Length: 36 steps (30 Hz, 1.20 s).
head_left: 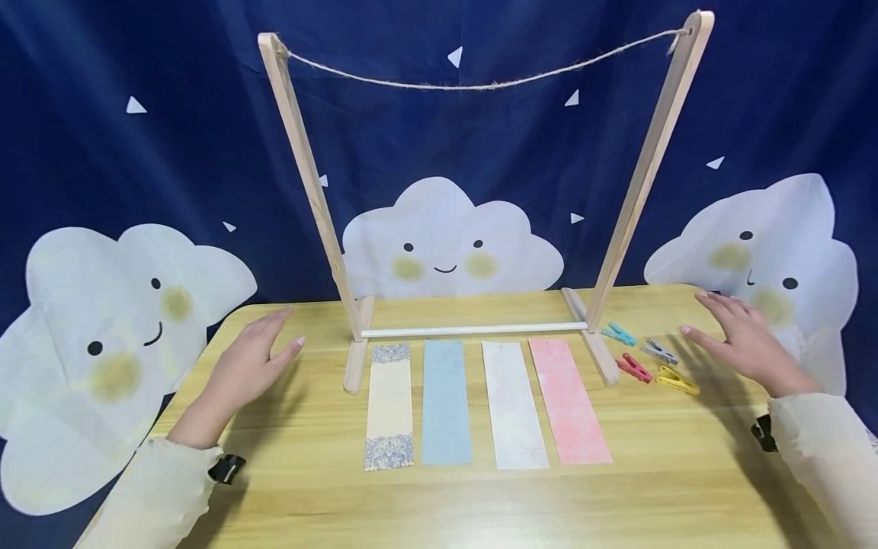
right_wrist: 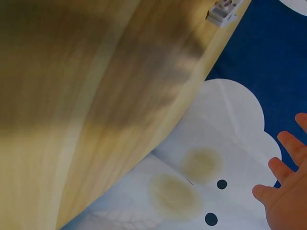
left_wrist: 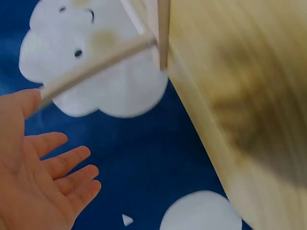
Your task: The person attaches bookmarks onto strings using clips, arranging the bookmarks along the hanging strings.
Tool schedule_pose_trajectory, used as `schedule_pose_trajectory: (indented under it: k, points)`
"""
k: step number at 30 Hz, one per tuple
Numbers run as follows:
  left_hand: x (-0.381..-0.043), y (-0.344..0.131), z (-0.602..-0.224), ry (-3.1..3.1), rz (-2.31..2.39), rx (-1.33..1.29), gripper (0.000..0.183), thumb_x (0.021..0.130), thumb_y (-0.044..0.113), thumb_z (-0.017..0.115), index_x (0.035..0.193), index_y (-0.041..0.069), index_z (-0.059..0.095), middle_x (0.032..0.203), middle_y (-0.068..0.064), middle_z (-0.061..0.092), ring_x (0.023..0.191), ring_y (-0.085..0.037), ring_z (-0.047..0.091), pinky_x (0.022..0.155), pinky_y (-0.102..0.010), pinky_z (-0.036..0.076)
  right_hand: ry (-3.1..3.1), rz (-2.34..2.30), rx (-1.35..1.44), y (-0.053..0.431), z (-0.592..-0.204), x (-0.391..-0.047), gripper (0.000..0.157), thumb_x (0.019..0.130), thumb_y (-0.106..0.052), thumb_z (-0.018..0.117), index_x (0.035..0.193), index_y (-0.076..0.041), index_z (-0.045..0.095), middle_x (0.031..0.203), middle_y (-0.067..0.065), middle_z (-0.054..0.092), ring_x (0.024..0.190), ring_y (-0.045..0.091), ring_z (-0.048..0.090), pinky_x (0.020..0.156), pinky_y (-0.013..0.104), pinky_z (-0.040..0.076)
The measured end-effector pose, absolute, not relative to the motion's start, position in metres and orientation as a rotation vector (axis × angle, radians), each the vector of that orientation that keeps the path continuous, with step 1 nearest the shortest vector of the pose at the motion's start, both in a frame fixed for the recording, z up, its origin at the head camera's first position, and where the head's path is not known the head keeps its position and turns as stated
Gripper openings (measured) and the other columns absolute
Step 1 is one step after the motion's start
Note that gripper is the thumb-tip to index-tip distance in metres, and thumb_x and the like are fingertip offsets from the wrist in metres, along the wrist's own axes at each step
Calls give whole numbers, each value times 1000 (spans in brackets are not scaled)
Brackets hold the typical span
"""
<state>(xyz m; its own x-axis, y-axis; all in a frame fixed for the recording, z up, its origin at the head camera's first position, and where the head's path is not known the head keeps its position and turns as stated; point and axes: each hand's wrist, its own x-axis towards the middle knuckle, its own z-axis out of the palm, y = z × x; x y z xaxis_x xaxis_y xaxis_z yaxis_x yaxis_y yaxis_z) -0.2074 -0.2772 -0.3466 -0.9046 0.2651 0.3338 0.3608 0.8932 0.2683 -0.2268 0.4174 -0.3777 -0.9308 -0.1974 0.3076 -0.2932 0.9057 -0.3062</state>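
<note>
My left hand (head_left: 250,358) hovers over the left side of the table, fingers extended and nothing in it. On the right, my right hand (head_left: 744,343) is raised with its fingers spread, holding nothing, close to several small clothespins. These are a blue clothespin (head_left: 620,333), a grey clothespin (head_left: 660,351), a red clothespin (head_left: 635,367) and a yellow clothespin (head_left: 677,380). Between the hands lie paper strips in a row: a cream strip with patterned ends (head_left: 389,404), a light blue strip (head_left: 447,404), a white strip (head_left: 514,404) and a pink strip (head_left: 569,404).
Behind the strips stands a wooden frame (head_left: 648,175) with a sagging string (head_left: 453,88) between its post tops and a white bar (head_left: 473,330) low down. A blue curtain (head_left: 439,145) with clouds hangs behind the wooden table (head_left: 466,511). A small pale object (right_wrist: 223,13) sits near the table edge.
</note>
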Motion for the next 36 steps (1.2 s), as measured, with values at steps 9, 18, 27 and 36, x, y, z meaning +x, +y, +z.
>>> schedule_pose_trajectory:
  k: [9,18,27,36]
  points:
    - [-180,-249,-365,-2855,-636,-515,60,97,36,50,139,-6,38,139,-28,41,127,-46,38,104,-57,30,-2803,589,452,410,-386,-219,61,89,-27,62,134,8,40,132,35,39,120,57,29,96,71,20]
    - [-169,-223,-386,-2871,-831,-556,61,94,32,57,141,-1,37,140,-24,43,126,-44,41,102,-57,34,-2903,647,477,407,-394,-211,47,86,-25,67,115,9,55,113,35,55,102,52,50,78,60,41]
    - [-165,-201,-402,-2902,-1613,-279,66,90,28,64,140,-2,35,134,-24,48,121,-39,47,99,-49,41,-2966,745,510,407,-398,-201,32,84,-18,70,108,1,61,104,16,63,86,7,56,67,28,49]
    - [-157,-187,-414,-2909,-1542,-99,68,77,17,77,133,-5,45,130,-19,53,110,-31,53,94,-44,45,-3088,867,495,405,-400,-202,30,86,-18,69,107,2,61,100,9,62,78,-2,52,65,22,47]
